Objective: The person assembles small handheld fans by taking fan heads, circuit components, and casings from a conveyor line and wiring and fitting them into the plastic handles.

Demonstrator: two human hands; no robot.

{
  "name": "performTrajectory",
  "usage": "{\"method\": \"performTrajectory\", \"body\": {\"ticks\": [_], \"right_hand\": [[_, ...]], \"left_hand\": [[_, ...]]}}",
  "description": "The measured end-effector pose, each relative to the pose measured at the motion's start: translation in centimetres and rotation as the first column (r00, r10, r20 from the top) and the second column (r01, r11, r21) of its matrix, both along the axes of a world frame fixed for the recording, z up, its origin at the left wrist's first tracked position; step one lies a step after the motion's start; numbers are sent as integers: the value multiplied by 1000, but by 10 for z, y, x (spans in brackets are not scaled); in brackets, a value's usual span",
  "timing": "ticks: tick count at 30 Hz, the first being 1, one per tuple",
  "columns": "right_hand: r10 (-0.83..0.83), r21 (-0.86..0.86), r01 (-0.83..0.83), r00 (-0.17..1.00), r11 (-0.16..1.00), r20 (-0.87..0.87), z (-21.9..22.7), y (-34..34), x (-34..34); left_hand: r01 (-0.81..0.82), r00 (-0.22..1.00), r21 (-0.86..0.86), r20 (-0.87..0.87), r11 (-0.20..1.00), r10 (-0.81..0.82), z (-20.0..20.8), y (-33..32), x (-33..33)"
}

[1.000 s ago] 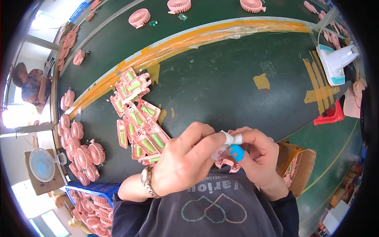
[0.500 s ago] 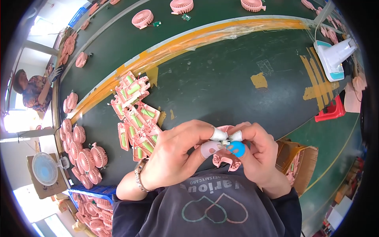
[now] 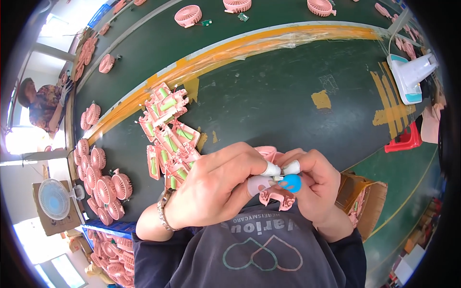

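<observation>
Close to my body, my left hand [image 3: 218,185] and my right hand [image 3: 317,187] meet with thumbs and forefingers pinched together. Between the fingertips sits a small white piece [image 3: 277,178] that looks like a wire connector; its details are mostly hidden. White and pale covers wrap the left fingertips, while the right thumb has a blue cover and the right forefinger a white one. A pink plastic housing [image 3: 278,200] shows under and behind the fingers, largely covered by them. Left of my hands lies a pile of pink handle shells [image 3: 168,139] holding green battery cells.
Pink fan heads [image 3: 105,189] cluster at the left edge, above a blue crate [image 3: 110,229]. More fan heads [image 3: 188,16] lie beyond the taped ledge [image 3: 230,50]. A white-and-teal device [image 3: 408,77], red stool [image 3: 404,139] and cardboard box [image 3: 372,206] stand right. A co-worker [image 3: 45,103] is far left.
The whole view has shifted slightly. My hands keep their pinch at nearly the same spot, with the fingertips turned a little. The co-worker's arm has moved slightly.
</observation>
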State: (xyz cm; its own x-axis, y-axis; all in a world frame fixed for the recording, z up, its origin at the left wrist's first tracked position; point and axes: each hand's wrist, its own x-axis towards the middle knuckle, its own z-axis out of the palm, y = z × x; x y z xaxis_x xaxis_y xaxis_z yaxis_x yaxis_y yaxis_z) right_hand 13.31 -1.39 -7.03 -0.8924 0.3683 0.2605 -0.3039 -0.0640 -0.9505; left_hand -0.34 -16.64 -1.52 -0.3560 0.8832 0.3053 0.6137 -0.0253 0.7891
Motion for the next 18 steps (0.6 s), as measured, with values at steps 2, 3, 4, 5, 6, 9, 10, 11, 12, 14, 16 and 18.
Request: {"method": "performTrajectory", "body": {"ticks": [2,3,4,5,6,9,10,11,12,14,16,18], "right_hand": [[104,-207,-82,990,975,100,-2,1,-1],[106,-207,-84,990,975,96,-2,1,-3],[144,-237,-115,984,965,110,-3,2,-5],[182,-267,-145,976,953,121,-2,2,-8],[186,-267,-150,976,952,115,0,2,-12],[163,-202,-140,981,969,103,8,5,-26],[265,-210,-232,953,950,147,13,12,-33],[365,-221,-322,912,920,189,16,18,-41],[368,-224,-326,913,918,178,17,20,-50],[430,-226,-383,876,896,218,22,23,-73],[463,-305,-397,867,866,186,29,22,-98],[487,-298,-438,865,848,116,30,26,-128]], "left_hand": [[18,999,-8,30,1000,-18,2,-2,-1],[16,1000,-41,11,999,-16,5,-4,0],[13,1000,-73,-8,997,-14,8,-4,0],[15,1000,-76,1,997,-15,9,-4,-1],[11,1000,-76,-5,997,-11,10,-4,-3],[-2,998,-92,64,996,8,18,-7,-13],[-4,998,-97,55,995,10,19,-7,-19],[4,997,-131,82,991,7,21,-8,-27],[12,994,-166,109,986,6,22,-9,-35],[15,990,-157,142,987,8,24,-11,-54],[2,993,-107,121,994,11,24,-13,-70],[-82,995,-87,43,993,86,27,-10,-87]]}}
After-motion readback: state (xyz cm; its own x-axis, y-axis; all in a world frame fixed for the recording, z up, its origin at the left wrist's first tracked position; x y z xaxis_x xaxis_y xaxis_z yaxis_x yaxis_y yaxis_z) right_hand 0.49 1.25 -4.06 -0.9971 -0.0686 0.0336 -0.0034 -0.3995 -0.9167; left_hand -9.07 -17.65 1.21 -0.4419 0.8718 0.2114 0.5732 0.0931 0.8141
